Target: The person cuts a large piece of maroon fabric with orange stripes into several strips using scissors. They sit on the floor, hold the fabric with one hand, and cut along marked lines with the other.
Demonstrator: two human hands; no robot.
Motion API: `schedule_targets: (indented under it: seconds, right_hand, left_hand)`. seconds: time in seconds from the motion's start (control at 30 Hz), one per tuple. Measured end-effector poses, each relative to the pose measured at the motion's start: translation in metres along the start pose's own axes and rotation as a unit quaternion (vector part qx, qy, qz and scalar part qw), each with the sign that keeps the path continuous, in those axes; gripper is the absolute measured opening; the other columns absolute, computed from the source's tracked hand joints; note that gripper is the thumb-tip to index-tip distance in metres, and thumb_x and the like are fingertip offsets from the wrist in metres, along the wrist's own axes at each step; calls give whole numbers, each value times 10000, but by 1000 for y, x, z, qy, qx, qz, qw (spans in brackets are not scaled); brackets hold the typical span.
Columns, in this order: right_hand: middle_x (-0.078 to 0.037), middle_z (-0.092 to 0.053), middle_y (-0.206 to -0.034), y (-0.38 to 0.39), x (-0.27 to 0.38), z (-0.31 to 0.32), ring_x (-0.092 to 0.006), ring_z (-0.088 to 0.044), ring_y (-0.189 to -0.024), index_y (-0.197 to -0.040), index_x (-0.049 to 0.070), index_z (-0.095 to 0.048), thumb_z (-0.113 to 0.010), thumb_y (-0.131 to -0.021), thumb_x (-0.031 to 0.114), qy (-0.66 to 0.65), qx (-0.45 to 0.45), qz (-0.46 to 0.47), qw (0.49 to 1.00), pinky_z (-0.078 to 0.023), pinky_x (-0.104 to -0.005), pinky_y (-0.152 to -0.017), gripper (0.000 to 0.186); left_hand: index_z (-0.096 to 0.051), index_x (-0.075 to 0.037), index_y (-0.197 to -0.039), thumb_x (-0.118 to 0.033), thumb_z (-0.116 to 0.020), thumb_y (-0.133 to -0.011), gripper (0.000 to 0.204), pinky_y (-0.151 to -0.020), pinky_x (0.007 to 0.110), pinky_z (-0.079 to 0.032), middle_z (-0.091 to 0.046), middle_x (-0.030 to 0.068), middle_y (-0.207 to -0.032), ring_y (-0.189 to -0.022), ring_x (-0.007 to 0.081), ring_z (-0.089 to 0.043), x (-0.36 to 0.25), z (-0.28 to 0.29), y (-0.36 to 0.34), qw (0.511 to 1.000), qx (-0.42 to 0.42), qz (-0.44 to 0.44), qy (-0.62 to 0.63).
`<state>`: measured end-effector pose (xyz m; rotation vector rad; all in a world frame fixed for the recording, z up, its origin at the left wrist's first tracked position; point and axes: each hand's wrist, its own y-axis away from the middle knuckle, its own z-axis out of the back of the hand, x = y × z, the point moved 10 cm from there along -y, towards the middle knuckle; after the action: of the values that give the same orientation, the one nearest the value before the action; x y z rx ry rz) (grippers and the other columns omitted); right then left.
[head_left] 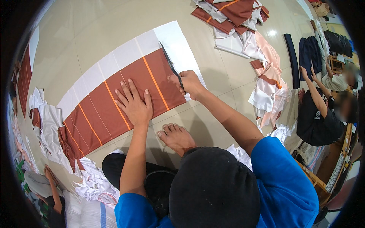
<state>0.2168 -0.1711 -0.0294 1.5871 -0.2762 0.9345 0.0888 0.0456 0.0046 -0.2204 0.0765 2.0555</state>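
Note:
A long piece of brown cloth [129, 76] with orange stripes and a pale band along its far edge lies flat on the tiled floor. My left hand [134, 104] rests on it, palm down, fingers spread. At the right end of the cloth, my right hand [190, 84] grips a pair of dark scissors [170, 62]. Their blades lie along the cloth's right edge, pointing away from me. A white sheet [182, 45] extends past that end, beside the scissors. My bare foot [176, 138] is on the floor just below the cloth's near edge.
Brown and white folded cloth [232, 19] is heaped at the far right, with peach and white pieces [270, 83] trailing nearer. White scraps [97, 180] and crumpled grey cloth [53, 125] lie left. Another person [321, 121] in black sits at right, hands on dark cloth [310, 53].

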Motion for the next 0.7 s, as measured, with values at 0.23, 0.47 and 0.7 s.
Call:
schedule_targets:
  seconds: [0.23,0.47,0.7]
  right_hand:
    - [-63,-616,-620,-6,-1,-1,-136,-543,-468,-733,11,-654,-912,-890,289,4,3,8,1000,-410,-323,-421,411]
    - [-69,-626,-634,-4,-1,-1,-136,-550,-473,-733,15,-654,-908,-900,267,2,1,6,1000,-418,-321,-421,395]
    - [-63,-609,-597,-7,8,-1,-138,-542,-459,-721,20,-653,-908,-893,294,14,-2,34,999,-403,-325,-420,412]
  left_hand:
    - [-308,-124,-1799,-553,-499,-1137,811,-1342,728,-132,-215,201,-1874,-1693,566,-161,0,0,-1,1000,-4,0,-5]
    - [-289,-139,-1807,-544,-485,-1143,802,-1346,723,-117,-228,212,-1868,-1693,563,-163,0,0,0,1000,-6,-1,3]
    - [-289,-143,-1807,-561,-500,-1137,818,-1351,715,-113,-213,191,-1877,-1697,557,-153,1,0,-1,1000,-4,1,-1]
